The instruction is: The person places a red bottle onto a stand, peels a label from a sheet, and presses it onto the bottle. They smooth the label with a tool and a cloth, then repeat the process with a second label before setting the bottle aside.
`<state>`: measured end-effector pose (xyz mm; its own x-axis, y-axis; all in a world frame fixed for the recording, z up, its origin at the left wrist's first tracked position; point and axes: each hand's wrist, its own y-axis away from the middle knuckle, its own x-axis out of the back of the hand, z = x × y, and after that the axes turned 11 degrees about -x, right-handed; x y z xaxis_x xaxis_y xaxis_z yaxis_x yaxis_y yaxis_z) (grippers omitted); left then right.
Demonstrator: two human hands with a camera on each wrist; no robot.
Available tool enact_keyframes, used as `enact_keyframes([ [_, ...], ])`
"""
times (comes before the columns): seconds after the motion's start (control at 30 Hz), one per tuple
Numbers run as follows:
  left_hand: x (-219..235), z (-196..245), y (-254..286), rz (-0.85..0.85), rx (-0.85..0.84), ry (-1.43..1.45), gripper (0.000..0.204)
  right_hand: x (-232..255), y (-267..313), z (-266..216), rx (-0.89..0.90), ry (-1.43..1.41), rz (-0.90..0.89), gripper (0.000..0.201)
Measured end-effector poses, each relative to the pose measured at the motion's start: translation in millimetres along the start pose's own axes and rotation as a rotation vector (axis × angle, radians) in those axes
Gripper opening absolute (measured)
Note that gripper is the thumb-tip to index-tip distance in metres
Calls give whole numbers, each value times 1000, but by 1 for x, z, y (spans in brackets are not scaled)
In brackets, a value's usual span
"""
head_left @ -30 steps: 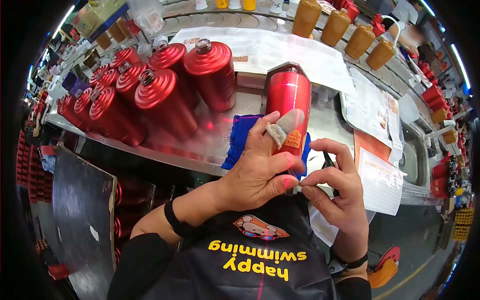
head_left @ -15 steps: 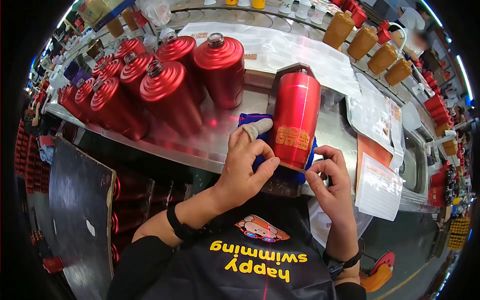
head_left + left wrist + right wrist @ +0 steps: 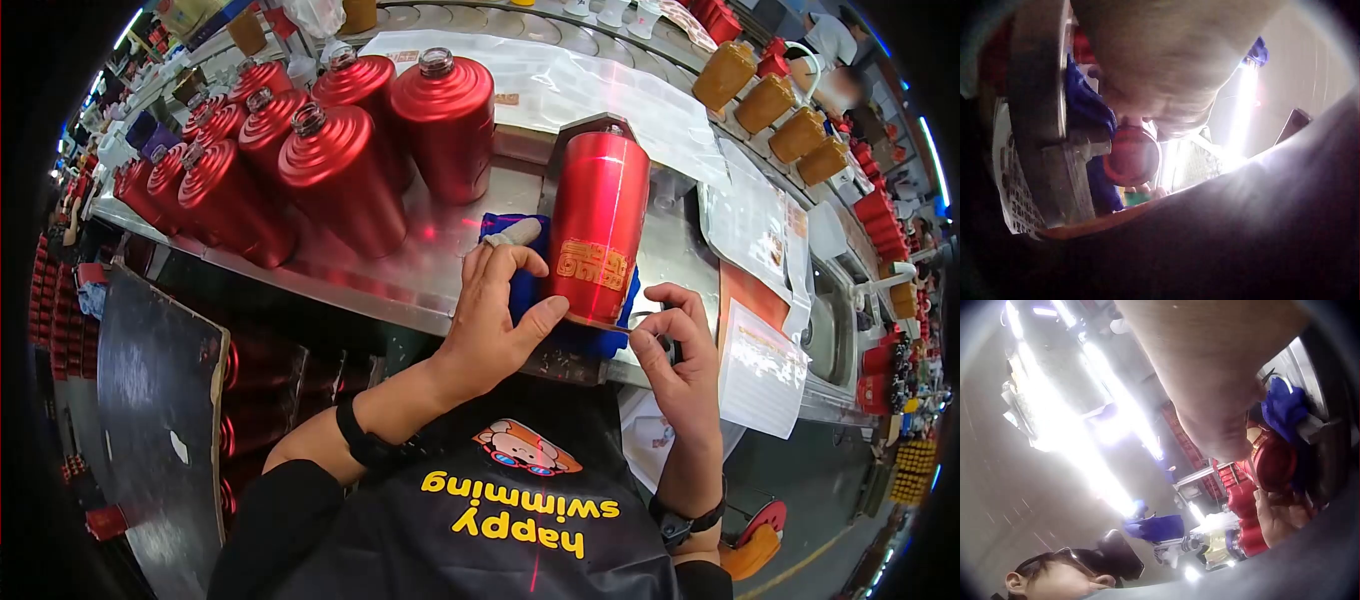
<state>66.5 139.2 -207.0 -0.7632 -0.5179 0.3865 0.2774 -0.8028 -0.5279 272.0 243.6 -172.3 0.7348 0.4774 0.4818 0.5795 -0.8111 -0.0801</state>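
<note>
Head view: at the red bottle (image 3: 602,215), my left hand (image 3: 490,315) spreads, my right hand (image 3: 682,362) pinches a strip (image 3: 602,325) uneven pulling could skew.

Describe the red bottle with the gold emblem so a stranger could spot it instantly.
Find the metal worktop facing the person. On its near edge, by the blue cloth, a red bottle lies near both hands. Unlike the upright red bottles on the left, it's on its side, gold emblem showing.

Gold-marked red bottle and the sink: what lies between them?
From bottle to sink, the head view shows metal counter, then an orange sheet with white sheets beside it.
</note>
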Motion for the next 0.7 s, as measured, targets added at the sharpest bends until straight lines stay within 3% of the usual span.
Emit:
enact_keyframes([
  [0.7, -6, -9, 1, -25, 24, 83, 47, 5, 0, 8, -35, -40, -26, 11],
])
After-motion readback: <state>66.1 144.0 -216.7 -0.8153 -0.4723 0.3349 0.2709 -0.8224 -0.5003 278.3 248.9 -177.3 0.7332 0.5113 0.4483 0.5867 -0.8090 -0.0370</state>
